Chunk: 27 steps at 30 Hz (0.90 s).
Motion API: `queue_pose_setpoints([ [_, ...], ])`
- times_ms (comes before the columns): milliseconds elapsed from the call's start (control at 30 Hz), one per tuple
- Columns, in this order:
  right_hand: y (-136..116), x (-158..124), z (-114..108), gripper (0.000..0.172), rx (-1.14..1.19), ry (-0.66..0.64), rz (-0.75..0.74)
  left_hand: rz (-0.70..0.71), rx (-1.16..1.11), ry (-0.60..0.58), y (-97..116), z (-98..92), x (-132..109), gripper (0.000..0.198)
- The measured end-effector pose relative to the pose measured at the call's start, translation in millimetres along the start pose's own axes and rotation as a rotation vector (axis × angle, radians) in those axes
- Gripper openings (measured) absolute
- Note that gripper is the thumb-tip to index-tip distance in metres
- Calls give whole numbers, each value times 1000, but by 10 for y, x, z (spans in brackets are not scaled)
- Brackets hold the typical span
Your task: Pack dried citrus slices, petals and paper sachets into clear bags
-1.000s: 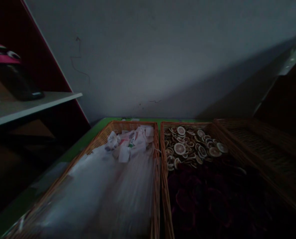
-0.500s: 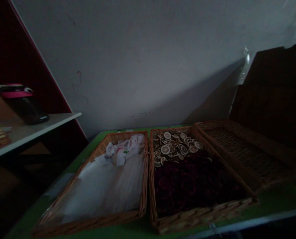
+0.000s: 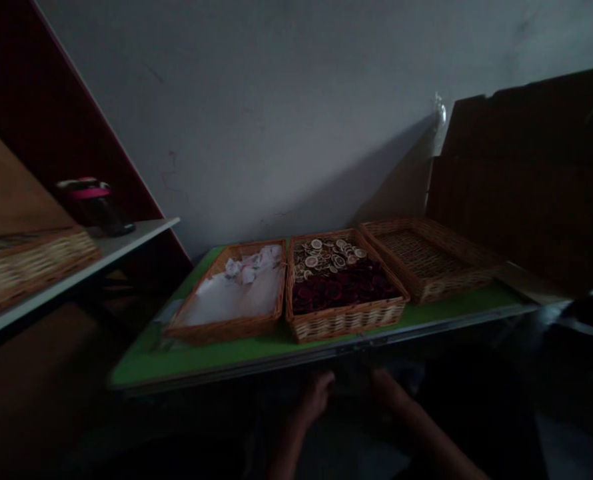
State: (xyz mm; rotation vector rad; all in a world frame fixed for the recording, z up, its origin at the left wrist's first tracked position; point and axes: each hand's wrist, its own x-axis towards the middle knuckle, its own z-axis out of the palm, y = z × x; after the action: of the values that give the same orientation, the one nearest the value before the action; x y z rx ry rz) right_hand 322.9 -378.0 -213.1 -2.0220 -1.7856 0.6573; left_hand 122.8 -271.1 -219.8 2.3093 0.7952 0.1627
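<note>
Low in front of the green table (image 3: 201,360), below its front edge, are my two hands. My left hand (image 3: 319,392) is closed, its fingers curled. My right hand (image 3: 384,385) is a short way to the right, also looking closed, its fingers half lost in shadow. It is too dark to make out what either one holds. Nearest to them on the table is a wicker basket (image 3: 349,319) with pale dried citrus slices (image 3: 321,253) at the back and dark purple-red dried slices (image 3: 344,287) in front.
Left of it, another wicker basket (image 3: 226,328) holds clear plastic bags (image 3: 231,297) and crumpled white packets (image 3: 251,263). A third wicker basket (image 3: 436,288) lies at the right, beside a large brown cardboard box (image 3: 516,193). On the left shelf (image 3: 149,230) stand a dark bottle (image 3: 109,212) and a basket (image 3: 36,267).
The view has drawn back and tilted down, so the baskets look smaller and the table's front edge shows. Both of my hands have come into sight at the bottom.
</note>
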Motion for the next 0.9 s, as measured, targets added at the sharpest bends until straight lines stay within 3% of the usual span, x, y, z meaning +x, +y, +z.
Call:
queue_pose_setpoints([
  [100,7,-118,14,24,75,-53,-53,18,-37,87,86,-72,-109,5],
  [167,-41,-248,3,20,109,-40,-87,37,-85,161,160,-137,-165,10],
  [233,-107,-390,-34,27,150,28,-94,39,-139,270,227,-174,-232,18],
  [300,-178,-519,-90,33,235,142,-71,29,-196,410,282,-158,-316,42],
  [367,-247,-622,-146,35,345,255,-43,17,-250,524,336,-76,-408,78],
  [433,-319,-697,-178,37,427,326,-31,12,-304,560,408,67,-489,112],
  [533,-446,-774,-158,41,501,401,-23,-15,-400,540,552,321,-547,138],
  [667,-644,-870,-79,47,512,435,-31,-31,-359,668,705,492,-518,133],
  [767,-755,-957,-65,48,456,424,-104,37,-294,697,750,463,-501,120],
  [900,-807,-1053,-102,55,477,372,-175,93,-374,661,807,367,-548,112],
])
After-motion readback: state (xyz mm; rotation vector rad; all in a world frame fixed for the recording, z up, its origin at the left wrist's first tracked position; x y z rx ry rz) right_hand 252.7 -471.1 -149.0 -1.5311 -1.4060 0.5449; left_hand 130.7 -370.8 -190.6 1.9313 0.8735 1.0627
